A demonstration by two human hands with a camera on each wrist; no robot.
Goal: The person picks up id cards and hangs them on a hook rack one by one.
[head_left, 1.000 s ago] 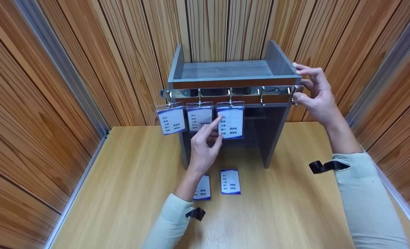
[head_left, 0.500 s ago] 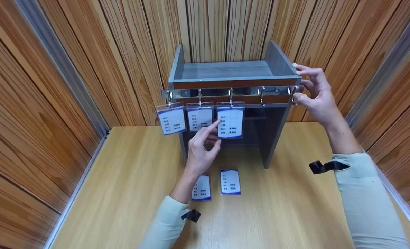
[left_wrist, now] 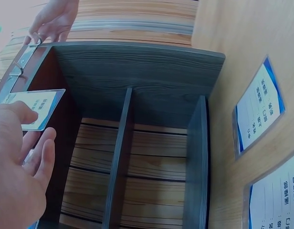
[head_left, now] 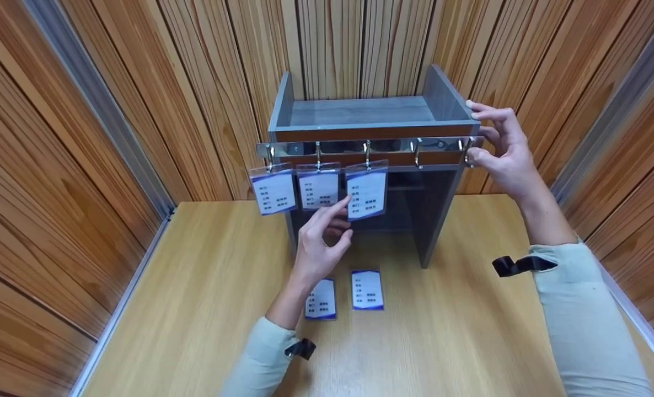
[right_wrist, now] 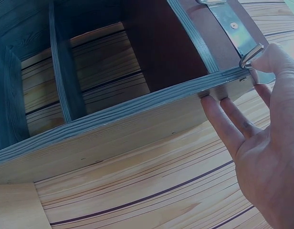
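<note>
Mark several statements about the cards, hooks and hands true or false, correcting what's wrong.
1. Three cards hang from the hook rail. True.
2. The left hand is at the leftmost hanging card. False: it is at the third hanging card from the left.
3. The right hand is at the rail's right end. True.
4. Four cards lie on the table. False: two cards do.
5. The two rightmost hooks hold no card. True.

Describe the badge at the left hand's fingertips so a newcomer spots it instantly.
Find the grey wooden shelf unit, then the shiny metal rail across its front. On the rail's middle metal hook hangs a clear-sleeved rectangular white-and-blue badge. Unlike the two badges left of it, it has a bare hook to its right.
</note>
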